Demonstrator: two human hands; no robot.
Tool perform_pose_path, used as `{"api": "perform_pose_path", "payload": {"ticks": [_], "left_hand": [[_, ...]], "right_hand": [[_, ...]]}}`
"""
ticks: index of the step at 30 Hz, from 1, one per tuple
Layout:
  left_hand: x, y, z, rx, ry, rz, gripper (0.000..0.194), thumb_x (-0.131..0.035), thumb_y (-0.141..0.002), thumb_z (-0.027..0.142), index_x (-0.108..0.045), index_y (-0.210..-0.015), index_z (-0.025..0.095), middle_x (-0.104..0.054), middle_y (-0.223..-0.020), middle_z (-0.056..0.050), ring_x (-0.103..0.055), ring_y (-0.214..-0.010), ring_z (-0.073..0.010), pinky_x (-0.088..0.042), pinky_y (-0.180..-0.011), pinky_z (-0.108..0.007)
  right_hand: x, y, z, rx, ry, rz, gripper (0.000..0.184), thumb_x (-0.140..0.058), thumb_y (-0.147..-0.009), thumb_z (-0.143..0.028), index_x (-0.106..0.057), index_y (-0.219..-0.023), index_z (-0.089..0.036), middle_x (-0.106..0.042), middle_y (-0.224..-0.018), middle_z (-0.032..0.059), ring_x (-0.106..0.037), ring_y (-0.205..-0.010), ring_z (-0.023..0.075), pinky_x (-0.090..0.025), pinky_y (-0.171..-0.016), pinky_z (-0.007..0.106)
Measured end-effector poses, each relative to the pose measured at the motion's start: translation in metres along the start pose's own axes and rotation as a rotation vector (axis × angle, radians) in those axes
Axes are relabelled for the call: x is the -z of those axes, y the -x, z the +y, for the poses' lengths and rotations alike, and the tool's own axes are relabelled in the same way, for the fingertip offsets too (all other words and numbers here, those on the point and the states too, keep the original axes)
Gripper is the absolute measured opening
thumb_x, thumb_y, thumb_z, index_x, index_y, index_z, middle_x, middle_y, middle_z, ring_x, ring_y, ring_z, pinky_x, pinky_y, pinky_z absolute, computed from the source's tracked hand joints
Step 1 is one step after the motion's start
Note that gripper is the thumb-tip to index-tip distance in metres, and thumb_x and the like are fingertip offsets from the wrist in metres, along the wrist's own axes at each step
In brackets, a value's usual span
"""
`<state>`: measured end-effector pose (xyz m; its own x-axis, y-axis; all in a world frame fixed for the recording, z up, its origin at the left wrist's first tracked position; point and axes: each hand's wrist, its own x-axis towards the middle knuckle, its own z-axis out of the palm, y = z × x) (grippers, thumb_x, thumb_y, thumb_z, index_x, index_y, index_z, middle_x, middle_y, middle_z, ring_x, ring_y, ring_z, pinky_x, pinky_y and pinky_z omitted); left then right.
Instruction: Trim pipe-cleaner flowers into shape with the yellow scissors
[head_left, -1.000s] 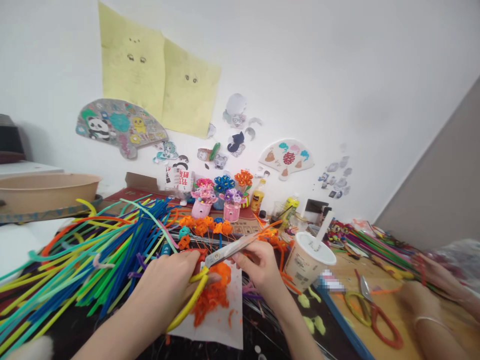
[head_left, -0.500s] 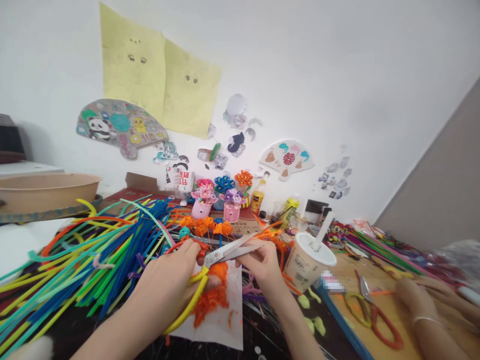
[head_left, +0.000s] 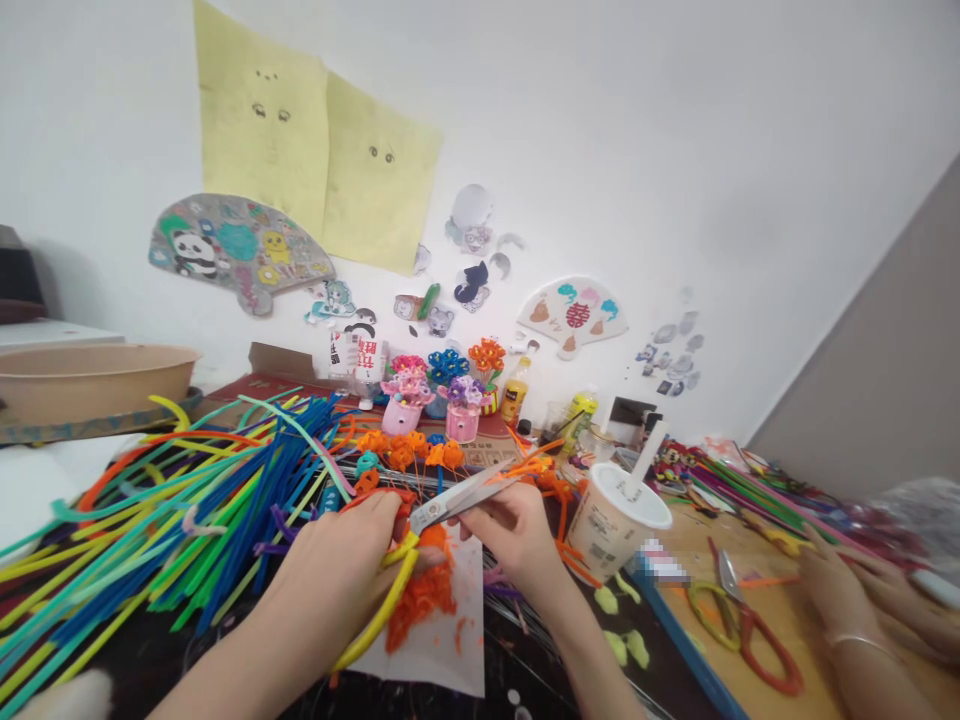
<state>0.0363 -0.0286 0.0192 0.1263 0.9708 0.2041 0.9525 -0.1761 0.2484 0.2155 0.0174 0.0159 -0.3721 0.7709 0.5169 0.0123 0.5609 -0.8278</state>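
Observation:
My left hand (head_left: 352,560) is wrapped round a pair of scissors (head_left: 450,502), whose yellow handle curves out below the palm. The blades point up and to the right, slightly apart. Orange-red fuzzy stems (head_left: 384,497) show by the left fingertips. Close beside the blades, my right hand (head_left: 510,525) is closed in a pinch; whatever sits between its fingertips is too small to make out. Under both hands lies a white sheet of paper (head_left: 469,600) bearing orange fuzzy clippings (head_left: 424,600).
A heap of coloured pipe cleaners (head_left: 247,500) spreads at the left. Small potted pipe-cleaner flowers (head_left: 463,405) stand behind the hands. To the right are a lidded cup with a straw (head_left: 619,515), another pair of scissors (head_left: 765,650) and another person's hands (head_left: 832,580).
My right hand has shifted slightly left along the blades, and the blades sit closer together. The other person's hands at the right have moved a little.

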Motion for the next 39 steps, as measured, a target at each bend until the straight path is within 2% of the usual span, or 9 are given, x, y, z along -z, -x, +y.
{"api": "perform_pose_path", "payload": {"ticks": [16,19,22,27,30,35,39], "left_hand": [[0.0011,0.0005,0.0021,-0.001,-0.015,-0.039,0.031,-0.035,-0.090,0.047,-0.049,-0.076,0.023,-0.068,-0.072,-0.004,-0.067,-0.069,-0.0280,-0.031,-0.053,-0.029],[0.0017,0.0000,0.0020,0.002,-0.029,-0.052,0.032,-0.034,-0.091,0.046,-0.049,-0.074,0.023,-0.068,-0.071,-0.004,-0.067,-0.068,-0.0275,-0.030,-0.053,-0.029],[0.0037,0.0000,0.0012,0.005,-0.012,-0.060,0.030,-0.039,-0.088,0.047,-0.048,-0.072,0.023,-0.067,-0.070,-0.003,-0.066,-0.066,-0.0257,-0.030,-0.052,-0.028],[0.0074,0.0009,0.0004,0.028,0.003,0.009,0.018,-0.047,-0.083,0.041,-0.048,-0.084,0.023,-0.067,-0.082,-0.004,-0.066,-0.072,-0.0252,-0.033,-0.056,-0.028],[0.0058,0.0018,0.0006,0.037,0.011,-0.001,0.017,-0.045,-0.084,0.040,-0.046,-0.084,0.023,-0.067,-0.082,-0.004,-0.066,-0.072,-0.0256,-0.033,-0.056,-0.029],[0.0009,0.0014,0.0012,0.030,0.035,-0.030,0.022,-0.043,-0.086,0.044,-0.046,-0.079,0.024,-0.066,-0.074,-0.002,-0.065,-0.067,-0.0249,-0.030,-0.053,-0.028],[-0.0002,0.0005,0.0008,0.030,0.042,-0.041,0.026,-0.041,-0.087,0.047,-0.048,-0.079,0.023,-0.067,-0.076,-0.003,-0.066,-0.070,-0.0266,-0.031,-0.054,-0.029]], "right_hand": [[0.0060,0.0001,0.0089,0.020,0.178,-0.012,0.025,-0.058,-0.083,-0.031,-0.069,-0.068,-0.014,-0.063,-0.061,0.0044,-0.058,-0.058,0.0156,-0.046,-0.054,0.025],[0.0061,-0.0005,0.0092,0.024,0.170,-0.010,0.024,-0.058,-0.083,-0.030,-0.068,-0.067,-0.014,-0.061,-0.062,0.0038,-0.057,-0.058,0.0153,-0.046,-0.054,0.025],[0.0054,-0.0010,0.0079,0.032,0.137,-0.011,0.023,-0.058,-0.082,-0.028,-0.068,-0.067,-0.015,-0.061,-0.062,0.0035,-0.057,-0.058,0.0150,-0.046,-0.053,0.026],[0.0027,-0.0009,0.0022,0.011,0.037,0.038,0.023,-0.061,-0.080,-0.031,-0.067,-0.064,-0.016,-0.064,-0.062,0.0040,-0.060,-0.058,0.0157,-0.048,-0.053,0.025],[0.0012,-0.0006,0.0004,-0.003,-0.004,0.033,0.023,-0.061,-0.080,-0.034,-0.069,-0.068,-0.016,-0.065,-0.063,0.0037,-0.060,-0.056,0.0147,-0.049,-0.053,0.025],[0.0003,0.0000,0.0017,-0.004,-0.011,0.005,0.022,-0.061,-0.081,-0.033,-0.069,-0.069,-0.016,-0.065,-0.063,0.0033,-0.059,-0.054,0.0142,-0.050,-0.052,0.024],[0.0004,0.0003,0.0012,0.013,0.024,-0.006,0.023,-0.061,-0.081,-0.032,-0.070,-0.068,-0.016,-0.065,-0.061,0.0032,-0.059,-0.053,0.0144,-0.050,-0.051,0.024]]}}
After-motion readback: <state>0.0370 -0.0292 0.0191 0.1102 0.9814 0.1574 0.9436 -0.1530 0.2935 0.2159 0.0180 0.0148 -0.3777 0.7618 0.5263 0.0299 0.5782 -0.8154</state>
